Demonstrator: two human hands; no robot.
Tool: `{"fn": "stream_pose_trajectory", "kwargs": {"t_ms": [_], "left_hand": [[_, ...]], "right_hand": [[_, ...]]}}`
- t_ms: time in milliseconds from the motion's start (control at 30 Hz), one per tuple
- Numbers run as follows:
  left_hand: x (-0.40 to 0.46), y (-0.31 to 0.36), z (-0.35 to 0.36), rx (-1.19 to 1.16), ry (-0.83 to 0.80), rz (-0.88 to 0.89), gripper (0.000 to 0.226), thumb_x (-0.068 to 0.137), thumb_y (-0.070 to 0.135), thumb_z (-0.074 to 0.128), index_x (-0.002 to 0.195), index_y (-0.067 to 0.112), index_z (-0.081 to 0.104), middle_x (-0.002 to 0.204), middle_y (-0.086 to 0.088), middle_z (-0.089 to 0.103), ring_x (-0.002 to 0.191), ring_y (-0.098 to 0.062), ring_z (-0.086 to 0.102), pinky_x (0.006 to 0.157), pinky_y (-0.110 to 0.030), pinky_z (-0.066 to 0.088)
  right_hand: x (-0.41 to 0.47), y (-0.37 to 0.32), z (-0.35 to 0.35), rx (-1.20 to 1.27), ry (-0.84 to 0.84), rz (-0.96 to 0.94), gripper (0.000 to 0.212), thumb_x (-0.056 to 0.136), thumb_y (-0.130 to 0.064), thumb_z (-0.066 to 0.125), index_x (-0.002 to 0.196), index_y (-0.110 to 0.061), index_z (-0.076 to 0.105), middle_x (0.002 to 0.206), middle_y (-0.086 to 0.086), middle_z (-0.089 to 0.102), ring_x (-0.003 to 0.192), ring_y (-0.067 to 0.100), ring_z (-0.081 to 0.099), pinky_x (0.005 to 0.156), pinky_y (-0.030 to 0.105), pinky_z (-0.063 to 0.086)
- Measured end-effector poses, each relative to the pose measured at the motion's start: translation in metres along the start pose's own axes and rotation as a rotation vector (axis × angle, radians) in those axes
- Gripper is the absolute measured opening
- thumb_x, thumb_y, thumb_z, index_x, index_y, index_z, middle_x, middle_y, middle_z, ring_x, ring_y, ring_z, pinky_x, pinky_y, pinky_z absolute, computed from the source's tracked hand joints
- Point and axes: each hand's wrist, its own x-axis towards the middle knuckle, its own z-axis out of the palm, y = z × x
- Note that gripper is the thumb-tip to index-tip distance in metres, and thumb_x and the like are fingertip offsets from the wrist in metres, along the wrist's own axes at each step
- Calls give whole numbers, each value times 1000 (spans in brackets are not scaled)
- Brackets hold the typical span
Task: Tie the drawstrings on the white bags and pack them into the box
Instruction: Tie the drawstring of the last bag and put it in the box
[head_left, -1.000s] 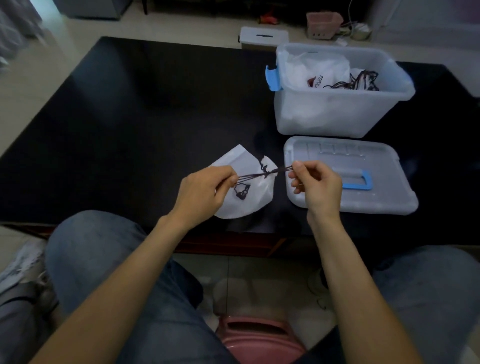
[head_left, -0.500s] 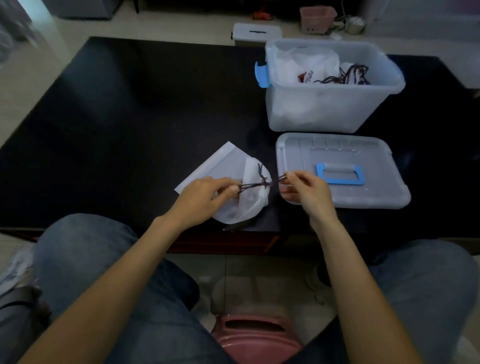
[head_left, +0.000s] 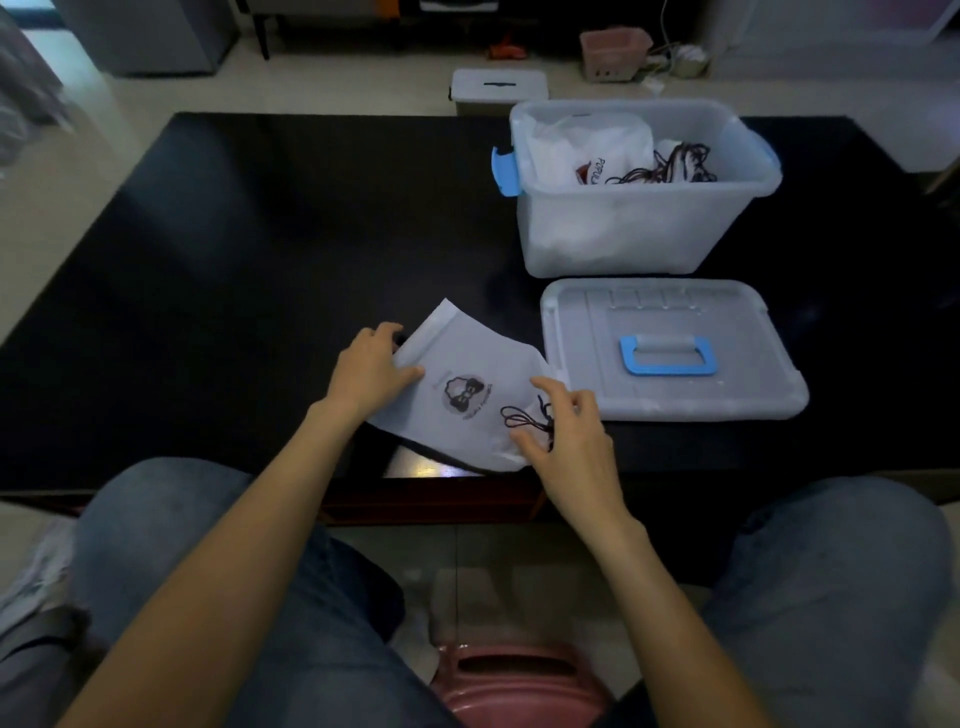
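A white bag (head_left: 467, 364) with a dark printed logo lies flat near the front edge of the black table (head_left: 260, 260). Its dark drawstring (head_left: 522, 418) rests in loose loops on the bag's right, gathered end. My left hand (head_left: 371, 371) holds the bag's left edge, thumb on top. My right hand (head_left: 569, 436) hovers over the gathered end with fingers spread and the thumb touching the cloth. The clear plastic box (head_left: 623, 239) with blue latches stands at the back right, holding white bags and tangled dark strings.
The box's lid (head_left: 753, 374), with a blue handle, lies flat on the table between the box and my right hand. On the floor beyond are a small grey box (head_left: 498, 91) and a pink basket (head_left: 613, 52). A pink stool (head_left: 519, 680) sits between my knees.
Both hands have let go of the drawstring they were pulling taut. The bag now lies flat, logo up. My left hand moved to its left edge, my right to the gathered end.
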Motion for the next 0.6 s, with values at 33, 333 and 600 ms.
{"fn": "stream_pose_trajectory", "kwargs": {"t_ms": [33,333,600], "left_hand": [[-2,-1,1,-24,-14,-17,61,84,33,67,136,18,41,124,-7,54,108,-21,55,88,-34,44],[-31,28,-36,-556,257,121,27,95,24,51,122,23,54,101,14,55,93,1,55,72,-17,39],[37,164,-89,-685,386,488,44,91,17,59,132,21,43,100,16,55,85,10,57,72,-6,48]], "right_hand": [[0,1,0,45,21,-19,47,90,-26,63,132,-27,44,124,1,41,95,4,43,70,7,36],[55,0,-74,464,211,-183,32,86,-19,63,118,-22,61,110,-6,59,100,9,59,85,18,48],[184,0,-207,216,519,-363,41,84,1,50,123,-7,59,115,9,56,100,4,50,89,4,35]]}}
